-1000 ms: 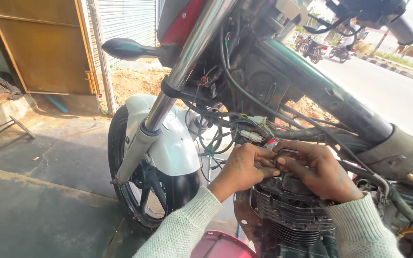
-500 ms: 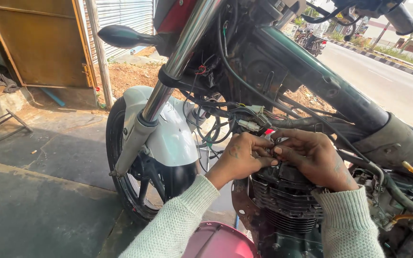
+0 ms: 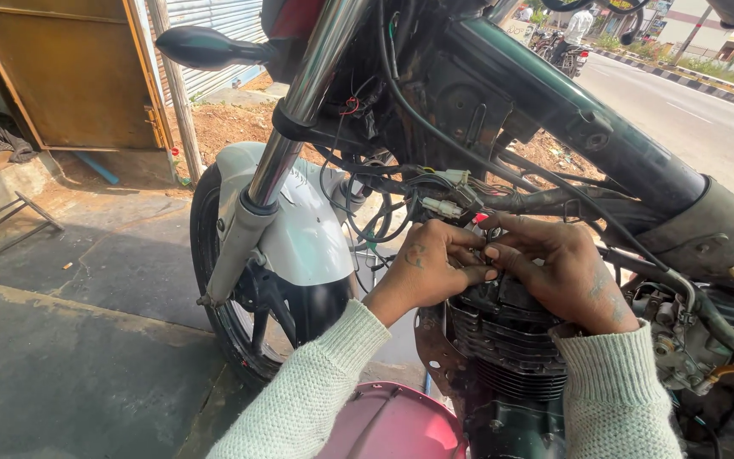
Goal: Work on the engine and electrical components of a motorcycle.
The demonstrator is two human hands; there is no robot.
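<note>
My left hand (image 3: 429, 265) sat at frame centre, fingers curled in tight, thumb and forefinger pinching a small red-tipped wire connector (image 3: 479, 219). My right hand (image 3: 564, 270) met it from the right, fingertips pressed together on the same connector, both hands touching just above the engine's finned cylinder head (image 3: 493, 333). Whether the connector was fully seated, I couldn't tell; fingers hid most of it.

Just above my knuckles hung the wiring harness (image 3: 418, 183) w/ two white plugs (image 3: 450, 192), a black tangle running up to the steering head. Right of that, the dark green frame tube (image 3: 554, 102) sloped down toward the right edge. Carburettor (image 3: 681, 336) sat lower right, near my right sleeve.

Left of centre: chrome fork leg (image 3: 299, 110), white front mudguard (image 3: 299, 229) and front tyre (image 3: 214, 289). A black turn indicator (image 3: 201, 47) stuck out upper left. Pink-red rounded part (image 3: 388, 425) lay at bottom centre between my forearms. Brown metal door (image 3: 70, 72) stood upper left; road (image 3: 698, 127) upper right.
</note>
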